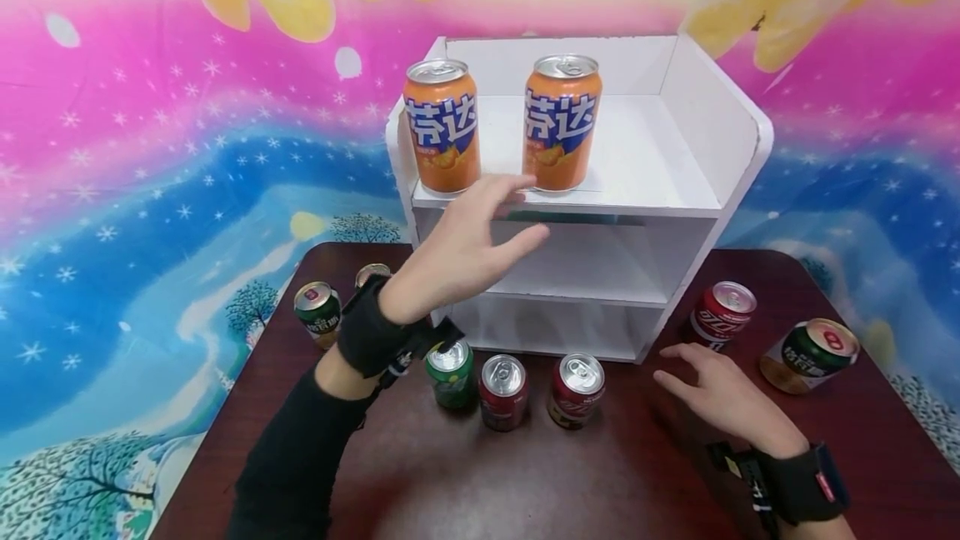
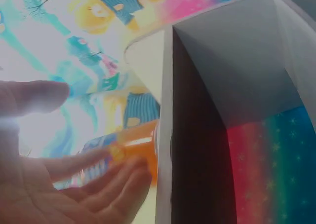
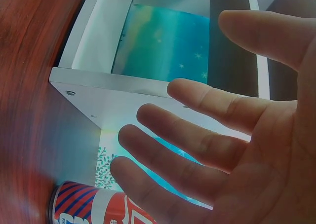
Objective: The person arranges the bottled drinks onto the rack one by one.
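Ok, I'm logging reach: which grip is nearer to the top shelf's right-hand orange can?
Left. The left grip is by the lower left of that orange can; the right grip is much lower, off to its right, near a red can.

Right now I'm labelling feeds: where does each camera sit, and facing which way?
Head: on the head, looking forward and down at the white shelf unit; left hand and right hand show.
Left wrist: worn there, facing an orange Fanta can; left hand shows.
Right wrist: worn there, facing the shelf unit's right side; right hand shows.
Head and left wrist share the left hand.
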The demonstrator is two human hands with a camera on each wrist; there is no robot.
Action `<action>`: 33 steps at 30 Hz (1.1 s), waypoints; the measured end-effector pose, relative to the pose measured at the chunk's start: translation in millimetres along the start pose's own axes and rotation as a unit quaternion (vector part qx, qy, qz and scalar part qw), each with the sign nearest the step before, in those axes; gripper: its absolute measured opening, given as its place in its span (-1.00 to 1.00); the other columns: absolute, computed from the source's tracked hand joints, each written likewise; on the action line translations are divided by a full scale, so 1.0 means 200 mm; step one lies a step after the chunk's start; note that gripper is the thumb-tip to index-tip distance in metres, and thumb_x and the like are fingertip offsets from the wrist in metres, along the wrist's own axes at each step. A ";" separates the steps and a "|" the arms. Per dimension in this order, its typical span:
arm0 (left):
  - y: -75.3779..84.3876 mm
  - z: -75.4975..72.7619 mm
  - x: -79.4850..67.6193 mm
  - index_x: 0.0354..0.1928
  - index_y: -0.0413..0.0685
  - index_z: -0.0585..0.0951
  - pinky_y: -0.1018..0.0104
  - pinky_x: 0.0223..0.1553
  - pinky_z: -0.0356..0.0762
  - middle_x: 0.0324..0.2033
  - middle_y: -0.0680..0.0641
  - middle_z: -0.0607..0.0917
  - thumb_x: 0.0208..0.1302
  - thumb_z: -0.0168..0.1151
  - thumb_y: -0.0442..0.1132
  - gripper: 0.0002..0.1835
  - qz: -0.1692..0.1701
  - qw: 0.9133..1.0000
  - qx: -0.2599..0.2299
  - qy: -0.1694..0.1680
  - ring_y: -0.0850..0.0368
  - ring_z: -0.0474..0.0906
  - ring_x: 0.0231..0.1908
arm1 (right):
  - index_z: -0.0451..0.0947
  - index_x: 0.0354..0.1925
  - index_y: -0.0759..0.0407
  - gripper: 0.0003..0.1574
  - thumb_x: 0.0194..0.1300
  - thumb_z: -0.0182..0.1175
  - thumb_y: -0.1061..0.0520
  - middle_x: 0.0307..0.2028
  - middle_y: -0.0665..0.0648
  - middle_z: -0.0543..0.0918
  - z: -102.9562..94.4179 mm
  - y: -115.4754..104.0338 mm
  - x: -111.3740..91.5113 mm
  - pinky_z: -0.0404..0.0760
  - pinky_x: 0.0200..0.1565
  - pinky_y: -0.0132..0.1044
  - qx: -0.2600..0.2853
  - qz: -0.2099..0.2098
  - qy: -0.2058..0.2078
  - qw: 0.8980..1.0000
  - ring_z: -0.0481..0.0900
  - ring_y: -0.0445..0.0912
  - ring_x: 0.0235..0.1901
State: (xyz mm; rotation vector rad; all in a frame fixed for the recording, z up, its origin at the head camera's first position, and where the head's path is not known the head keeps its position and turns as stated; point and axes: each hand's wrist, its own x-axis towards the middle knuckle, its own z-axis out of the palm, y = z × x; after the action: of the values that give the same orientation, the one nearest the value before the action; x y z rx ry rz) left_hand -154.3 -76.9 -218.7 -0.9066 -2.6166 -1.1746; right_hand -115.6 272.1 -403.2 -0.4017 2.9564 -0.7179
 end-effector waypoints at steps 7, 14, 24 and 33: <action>-0.22 -0.06 -0.22 0.04 -0.04 0.59 0.19 0.01 0.46 -0.06 0.05 0.60 0.33 0.18 -0.13 -0.70 0.011 1.000 0.013 -0.015 0.20 0.48 -0.01 | 0.52 0.03 0.27 -0.40 0.28 0.18 -0.18 -0.03 0.30 0.56 0.00 0.00 0.00 0.48 -0.10 0.13 -0.001 -0.002 0.009 1.000 0.52 0.19 -0.04; -0.57 0.03 -0.41 -0.09 -0.06 0.64 0.17 -0.25 0.42 -0.13 0.04 0.60 0.35 0.14 -0.16 -0.79 -0.029 0.997 0.007 0.075 0.13 0.47 -0.23 | 0.52 0.02 0.27 -0.42 0.27 0.19 -0.15 -0.03 0.32 0.56 0.00 0.01 -0.02 0.49 -0.11 0.13 0.001 0.007 0.002 1.000 0.53 0.19 -0.06; -1.15 0.24 -0.55 0.03 -0.14 0.55 -0.04 0.16 0.16 0.18 -0.18 0.37 0.23 0.27 -0.06 -0.60 -0.032 0.961 0.035 0.271 -0.15 0.21 0.20 | 0.53 0.01 0.28 -0.46 0.27 0.22 -0.11 -0.05 0.30 0.58 0.01 0.02 -0.01 0.49 -0.12 0.12 0.002 0.003 0.009 1.000 0.54 0.18 -0.06; -1.20 0.24 -0.53 0.33 -0.11 0.26 -0.13 0.15 0.19 0.29 -0.27 0.16 0.11 0.39 -0.06 -0.21 -0.205 0.939 0.040 0.275 -0.19 0.11 0.25 | 0.53 0.01 0.28 -0.42 0.27 0.20 -0.16 -0.04 0.30 0.58 0.01 0.03 -0.01 0.49 -0.10 0.13 0.006 0.004 0.005 1.000 0.54 0.17 -0.07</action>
State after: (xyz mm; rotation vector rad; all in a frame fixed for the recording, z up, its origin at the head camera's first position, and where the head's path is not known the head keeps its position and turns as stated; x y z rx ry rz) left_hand -200.2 -215.9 -441.3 0.0143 -2.3979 -1.1738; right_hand -115.0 276.3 -406.4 -0.3865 2.9599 -0.7376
